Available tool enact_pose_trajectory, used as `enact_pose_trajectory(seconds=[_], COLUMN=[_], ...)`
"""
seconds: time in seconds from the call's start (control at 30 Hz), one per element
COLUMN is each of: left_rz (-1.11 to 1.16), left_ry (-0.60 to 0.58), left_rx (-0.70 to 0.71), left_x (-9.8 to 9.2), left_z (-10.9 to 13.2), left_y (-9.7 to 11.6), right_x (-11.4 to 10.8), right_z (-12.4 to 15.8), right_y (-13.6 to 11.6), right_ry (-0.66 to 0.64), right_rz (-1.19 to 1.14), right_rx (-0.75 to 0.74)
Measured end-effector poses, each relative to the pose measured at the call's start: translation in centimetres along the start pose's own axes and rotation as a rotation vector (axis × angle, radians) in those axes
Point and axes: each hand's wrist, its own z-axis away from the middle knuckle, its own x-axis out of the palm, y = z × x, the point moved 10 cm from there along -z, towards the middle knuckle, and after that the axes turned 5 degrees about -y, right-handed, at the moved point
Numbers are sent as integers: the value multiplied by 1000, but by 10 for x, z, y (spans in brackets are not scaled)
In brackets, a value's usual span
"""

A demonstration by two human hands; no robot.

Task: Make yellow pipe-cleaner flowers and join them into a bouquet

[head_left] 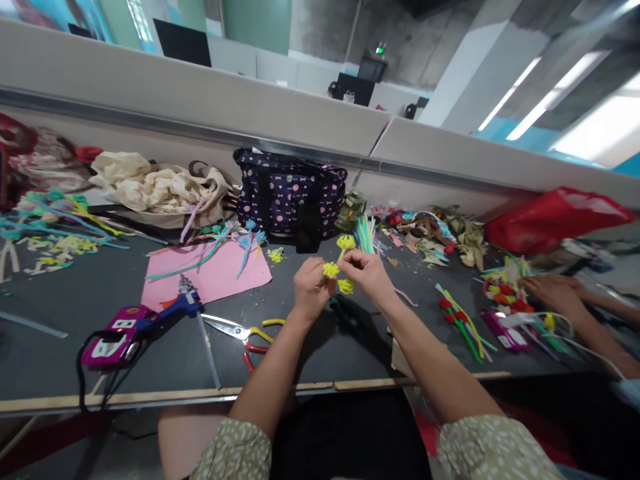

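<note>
My left hand (310, 287) and my right hand (367, 273) meet above the dark table (60, 313), both pinched round a bunch of yellow pipe-cleaner flowers (339, 267). One fuzzy yellow head sticks up above my right fingers, another sits by my left thumb, and a third hangs below between the hands. The green stems run down behind my hands and are mostly hidden.
A pink paper sheet (210, 273) with blue pipe-cleaner flowers, a blue glue gun (183, 303), scissors (233, 328) and pliers (257, 343) lie to the left. A dotted dark bag (290, 193) stands behind. Another person's hand (553, 290) rests at the right among red-tipped stems (463, 320).
</note>
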Motion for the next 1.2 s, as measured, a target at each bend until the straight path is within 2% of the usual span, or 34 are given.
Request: enact_pose_trajectory(seconds=[0.1, 0.17, 0.3, 0.47, 0.53, 0.6, 0.67, 0.7, 0.87, 0.97, 1.07, 1.2], left_rz=[21, 84, 299, 376, 394, 425, 441, 442, 473, 486, 477, 453], left_ry=[43, 65, 3, 80, 116, 131, 147, 153, 139, 129, 100, 36], left_rx=[7, -54, -174, -202, -226, -240, -273, -301, -372, -368, -362, -353], left_x=[-5, -8, 2, -2, -5, -6, -7, -6, 0, 3, 6, 14], left_z=[-2, -5, -11, -13, -14, -15, -15, -14, -13, -13, -12, -10], left_y=[0, -8, -25, -35, -41, -48, -56, -61, -70, -70, -70, -67], right_x=[0, 2, 9, 16, 9, -9, -30, -38, -90, -100, -101, -99], right_z=[-4, -9, -22, -32, -31, -25, -13, -3, 64, 106, 136, 147], right_y=[-6, -8, -7, 3, 2, -1, 2, 9, 55, 96, 129, 142], right_ry=[-18, -46, -116, -186, -197, -172, -191, -245, -324, -396, -432, -474], right_rz=[-4, -12, 28, 36, 78, 188, 350, 419, 802, 907, 967, 1045], right_rx=[-18, -30, -67, -75, -94, -115, -86, -45, 106, 179, 270, 353])
